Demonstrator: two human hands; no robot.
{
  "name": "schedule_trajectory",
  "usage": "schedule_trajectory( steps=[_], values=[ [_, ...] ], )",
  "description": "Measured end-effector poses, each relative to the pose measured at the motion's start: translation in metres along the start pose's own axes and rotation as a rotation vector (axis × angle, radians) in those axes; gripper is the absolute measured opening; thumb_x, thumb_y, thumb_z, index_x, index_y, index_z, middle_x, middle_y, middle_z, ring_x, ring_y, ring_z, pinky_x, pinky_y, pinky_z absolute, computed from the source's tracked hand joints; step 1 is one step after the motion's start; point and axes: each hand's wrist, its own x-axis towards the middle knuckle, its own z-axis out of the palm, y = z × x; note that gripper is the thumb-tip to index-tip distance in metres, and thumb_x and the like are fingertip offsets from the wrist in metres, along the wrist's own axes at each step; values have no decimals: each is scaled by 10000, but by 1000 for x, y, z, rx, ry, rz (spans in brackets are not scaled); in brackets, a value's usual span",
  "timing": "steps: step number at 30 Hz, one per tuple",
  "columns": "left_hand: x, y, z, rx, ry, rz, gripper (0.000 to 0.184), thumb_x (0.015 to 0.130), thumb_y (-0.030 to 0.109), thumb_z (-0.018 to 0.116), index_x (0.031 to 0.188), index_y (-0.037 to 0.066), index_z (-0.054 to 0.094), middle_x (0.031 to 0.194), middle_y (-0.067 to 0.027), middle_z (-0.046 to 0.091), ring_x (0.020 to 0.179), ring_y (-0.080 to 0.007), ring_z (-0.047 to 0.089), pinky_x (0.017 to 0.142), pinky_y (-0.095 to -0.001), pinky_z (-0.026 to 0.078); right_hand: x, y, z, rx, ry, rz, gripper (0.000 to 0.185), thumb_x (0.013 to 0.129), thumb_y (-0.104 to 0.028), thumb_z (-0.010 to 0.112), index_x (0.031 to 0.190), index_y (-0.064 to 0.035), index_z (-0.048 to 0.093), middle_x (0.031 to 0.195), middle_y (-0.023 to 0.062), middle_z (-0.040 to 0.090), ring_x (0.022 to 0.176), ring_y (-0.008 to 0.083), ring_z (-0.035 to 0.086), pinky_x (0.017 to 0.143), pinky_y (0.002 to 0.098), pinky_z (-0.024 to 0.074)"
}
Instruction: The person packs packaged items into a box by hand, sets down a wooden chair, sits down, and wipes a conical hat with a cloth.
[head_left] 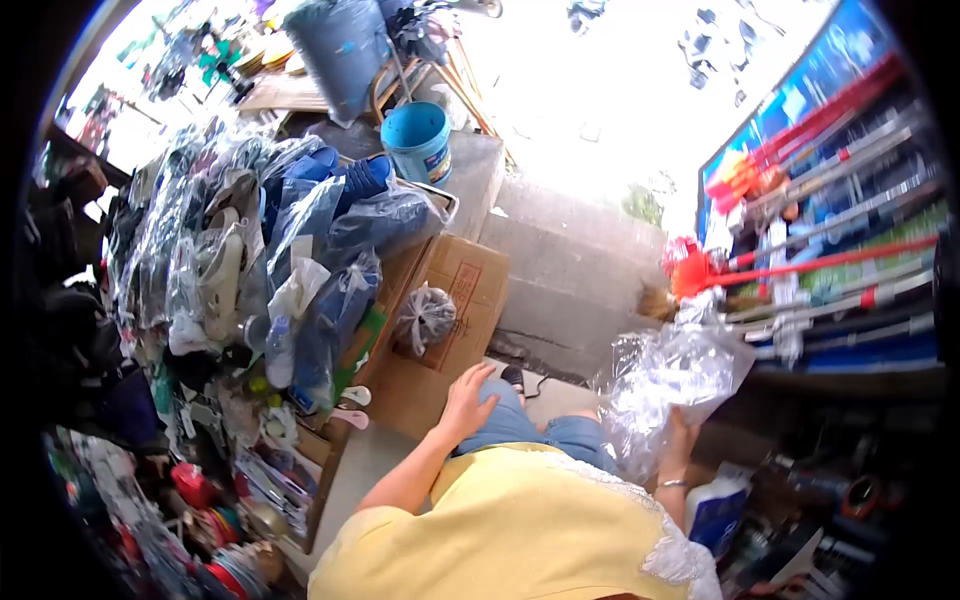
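Observation:
My left hand [468,405] rests by my thigh in blue denim shorts [507,420], fingers stretched out and nothing in them. Closed on the lower edge of a crumpled clear plastic bag [665,375], my right hand [680,440] is partly covered by the shiny film. Whether anything lies inside the bag I cannot tell. Just beyond my left hand, a brown cardboard box [470,290] has a small dark bundle wrapped in clear plastic [427,318] on it.
Plastic-wrapped shoes [225,270] crowd a display at left. A blue bucket [417,140] stands on a ledge ahead. Long-handled tools with red heads [690,272] lean at right. A concrete step [560,270] leads out to bright ground. Mixed goods fill the lower right.

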Motion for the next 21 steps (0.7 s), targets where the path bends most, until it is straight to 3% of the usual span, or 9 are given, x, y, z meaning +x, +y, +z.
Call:
schedule_trajectory(
  steps=[1,4,6,9,11,14,16,18,21],
  values=[
    [25,14,3,-2,36,42,507,775,157,668,1249,101,495,1287,-161,473,1193,-339,442,988,-431,347,15,-9,3,88,-2,40,367,800,-76,664,1124,54,552,1083,66,581,944,153,535,836,293,429],
    [91,49,-1,-30,43,91,481,790,164,654,1243,118,500,1287,-146,476,1181,-330,452,985,-429,349,43,-38,47,-230,93,-57,387,821,-65,643,1174,38,523,1132,64,561,979,162,524,853,293,418],
    [124,48,7,-10,103,48,473,792,166,652,1239,123,504,1287,-144,478,1177,-329,456,984,-427,350,81,-47,63,-118,-67,-246,162,847,-91,601,939,42,599,936,48,593,809,114,526,687,268,437],
    [155,47,25,-34,225,-40,439,792,162,648,1211,119,526,1256,-145,508,1147,-328,483,976,-427,361,170,-58,65,-427,-243,-308,282,853,-94,604,1077,73,567,1014,87,610,882,159,558,809,297,446],
    [173,27,51,-54,390,-65,411,781,146,651,1176,95,548,1217,-146,534,1116,-331,505,947,-415,398,242,-63,95,-133,-321,-254,365,831,-68,650,1147,69,527,1059,107,601,911,187,556,856,315,442],
    [187,17,89,-73,538,-286,401,766,94,658,1152,63,557,1221,-156,525,1140,-322,499,954,-368,413,304,-98,154,-315,-373,-287,395,804,-68,695,1136,70,534,1066,113,599,919,185,545,866,324,435],
    [193,21,91,-233,584,-336,396,789,122,638,1169,55,549,1201,-156,529,1134,-306,505,962,-354,405,375,-74,153,-489,-374,-493,319,800,-84,703,1059,58,581,1009,79,613,807,119,547,723,254,466],
    [200,44,97,-310,669,-383,396,780,125,642,1158,44,556,1177,-162,546,1095,-324,522,941,-380,424,364,-124,207,-562,-480,-273,207,804,-67,689,981,21,626,946,46,628,756,92,549,668,217,453],
    [201,28,97,-287,761,-557,408,797,145,642,1183,53,545,1194,-146,552,1107,-285,532,951,-353,414,414,-123,273,-389,-850,-266,114,824,-8,641,937,-19,645,897,10,632,739,77,559,648,209,449]
  ],
)
